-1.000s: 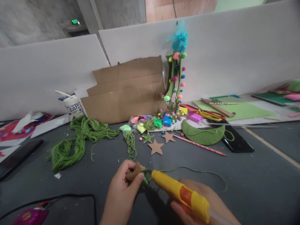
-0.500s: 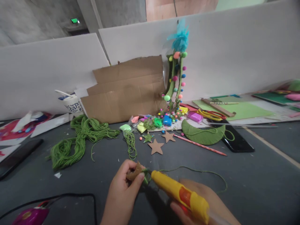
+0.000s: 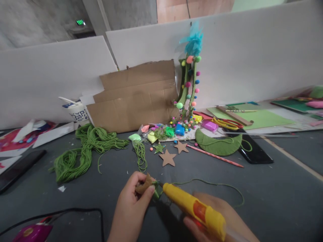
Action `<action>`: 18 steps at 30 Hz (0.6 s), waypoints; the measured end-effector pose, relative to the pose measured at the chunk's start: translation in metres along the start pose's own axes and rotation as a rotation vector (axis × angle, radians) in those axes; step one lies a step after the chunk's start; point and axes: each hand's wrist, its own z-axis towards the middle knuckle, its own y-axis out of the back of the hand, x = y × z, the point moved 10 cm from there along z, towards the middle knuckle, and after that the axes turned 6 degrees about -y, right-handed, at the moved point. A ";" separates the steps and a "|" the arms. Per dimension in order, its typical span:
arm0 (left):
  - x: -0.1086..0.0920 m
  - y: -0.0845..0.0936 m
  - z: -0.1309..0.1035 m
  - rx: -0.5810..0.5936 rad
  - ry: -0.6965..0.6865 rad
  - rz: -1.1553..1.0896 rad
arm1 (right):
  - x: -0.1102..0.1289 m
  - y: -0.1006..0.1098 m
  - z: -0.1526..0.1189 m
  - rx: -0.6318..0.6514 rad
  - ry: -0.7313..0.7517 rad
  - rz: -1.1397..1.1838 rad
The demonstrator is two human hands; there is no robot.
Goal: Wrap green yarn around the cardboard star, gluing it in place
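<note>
My left hand (image 3: 132,205) pinches a small brown cardboard piece (image 3: 144,185) partly wrapped in green yarn. In my right hand (image 3: 214,211) is a yellow glue gun (image 3: 193,205), its tip at the yarn-wrapped end of the piece. A loose strand of green yarn (image 3: 222,184) trails over the table to the right, behind the gun. Beyond my hands lie two bare cardboard stars (image 3: 168,158) and a small green star (image 3: 159,148). The gun hides part of my right hand's fingers.
Green yarn hanks (image 3: 73,164) lie at left, near a phone (image 3: 22,168). A magenta tool (image 3: 34,232) with a black cord sits front left. Behind are a cardboard sheet (image 3: 136,101), a pompom-decorated piece (image 3: 193,80), a green crescent (image 3: 218,143) and a striped pencil (image 3: 217,155).
</note>
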 end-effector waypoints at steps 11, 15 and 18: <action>-0.001 0.001 0.000 -0.016 0.008 -0.003 | -0.006 -0.008 0.002 0.093 -0.049 0.017; -0.001 0.003 0.001 -0.025 -0.006 0.003 | -0.004 0.012 0.004 -0.057 -0.069 0.012; 0.001 0.009 0.006 -0.041 -0.007 -0.018 | 0.012 0.002 0.006 0.044 0.048 -0.025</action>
